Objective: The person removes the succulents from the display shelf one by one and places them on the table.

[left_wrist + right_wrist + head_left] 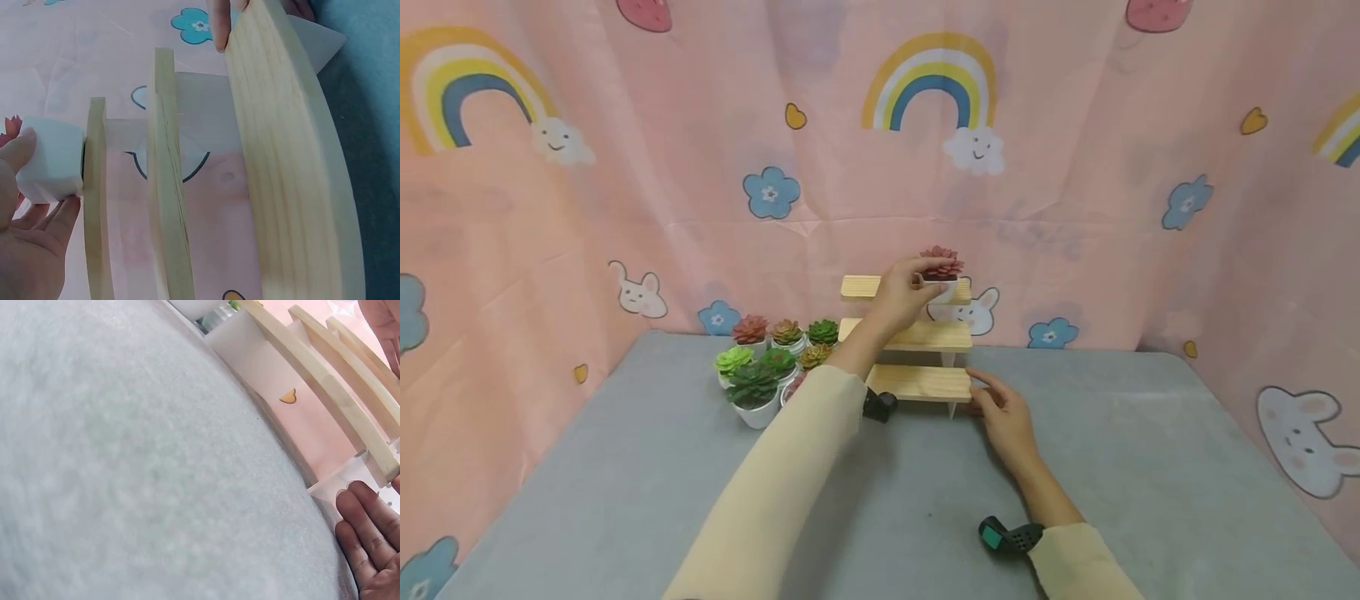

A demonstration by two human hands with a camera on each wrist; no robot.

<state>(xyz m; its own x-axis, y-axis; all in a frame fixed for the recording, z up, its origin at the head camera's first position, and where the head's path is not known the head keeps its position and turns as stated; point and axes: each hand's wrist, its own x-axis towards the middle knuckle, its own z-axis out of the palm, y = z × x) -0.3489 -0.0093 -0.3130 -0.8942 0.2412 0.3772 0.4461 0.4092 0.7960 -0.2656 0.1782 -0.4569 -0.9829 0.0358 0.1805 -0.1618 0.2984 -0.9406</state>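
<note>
My left hand (898,296) pinches a white pot with a red artificial succulent (943,262) at the right end of the top board of a three-tier wooden display stand (925,382). In the left wrist view the pot (51,159) has its base against the top board, thumb on one side and fingers on the other. At the stand's lower right, my right hand (1006,421) grips the end of the bottom board. The right wrist view shows its fingers (369,528) beside the translucent side panel, below that board.
Left of the stand, several potted succulents (752,385) in green, red and brownish tones are grouped on the grey tabletop (647,492); my left forearm partly hides them. Behind the stand hangs a pink printed curtain (1060,167). Both wrists wear dark straps, the right one (1011,537) plainly visible.
</note>
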